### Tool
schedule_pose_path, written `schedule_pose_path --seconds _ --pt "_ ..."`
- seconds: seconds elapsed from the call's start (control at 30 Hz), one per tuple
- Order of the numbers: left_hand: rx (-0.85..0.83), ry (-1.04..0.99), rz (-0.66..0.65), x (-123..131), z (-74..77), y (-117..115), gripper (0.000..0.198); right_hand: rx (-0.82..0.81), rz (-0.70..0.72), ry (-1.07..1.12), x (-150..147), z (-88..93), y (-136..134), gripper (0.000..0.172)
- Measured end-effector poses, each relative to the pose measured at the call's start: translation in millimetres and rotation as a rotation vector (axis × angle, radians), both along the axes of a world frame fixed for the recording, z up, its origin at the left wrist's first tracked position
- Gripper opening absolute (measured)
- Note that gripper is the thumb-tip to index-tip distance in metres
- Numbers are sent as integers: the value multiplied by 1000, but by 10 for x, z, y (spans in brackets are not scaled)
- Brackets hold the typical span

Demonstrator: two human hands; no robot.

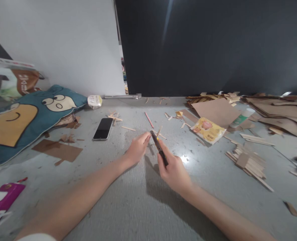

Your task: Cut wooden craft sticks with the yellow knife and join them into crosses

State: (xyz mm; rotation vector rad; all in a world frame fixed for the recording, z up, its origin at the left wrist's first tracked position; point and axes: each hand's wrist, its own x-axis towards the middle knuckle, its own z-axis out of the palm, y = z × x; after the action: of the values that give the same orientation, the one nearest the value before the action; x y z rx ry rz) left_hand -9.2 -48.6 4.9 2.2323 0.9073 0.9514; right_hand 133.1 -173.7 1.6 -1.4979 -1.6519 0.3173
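Observation:
My right hand (175, 169) is closed around a dark utility knife (160, 148), its front end angled up and to the left over the table. Close by on the left, my left hand (138, 149) is pinched shut beside the knife's front end. Whatever lies between its fingers is hidden. Just beyond both hands lie thin wooden strips (161, 134) and a pink patterned stick (149, 119). Another short wooden strip (128, 128) rests to the left of them.
A phone (103, 129) lies left of my hands, with a teal cushion (50, 113) farther left. To the right are a yellow packet (208, 130), cardboard sheets (215, 112), a glue stick (242, 117) and a pile of wooden strips (249, 162). A dark panel (214, 47) stands behind.

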Motion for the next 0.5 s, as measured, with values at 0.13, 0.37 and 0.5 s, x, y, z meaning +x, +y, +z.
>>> schedule_pose_path --seconds 0.13,0.37,0.5 --pt "-4 12 -5 -7 -14 7 59 -22 1 -13 -5 19 -15 61" --pt "-3 -14 10 -3 -23 6 55 13 -9 -31 -24 16 -21 60" --pt "15 -14 -7 -2 -5 -8 55 18 6 -21 -20 7 -27 60"
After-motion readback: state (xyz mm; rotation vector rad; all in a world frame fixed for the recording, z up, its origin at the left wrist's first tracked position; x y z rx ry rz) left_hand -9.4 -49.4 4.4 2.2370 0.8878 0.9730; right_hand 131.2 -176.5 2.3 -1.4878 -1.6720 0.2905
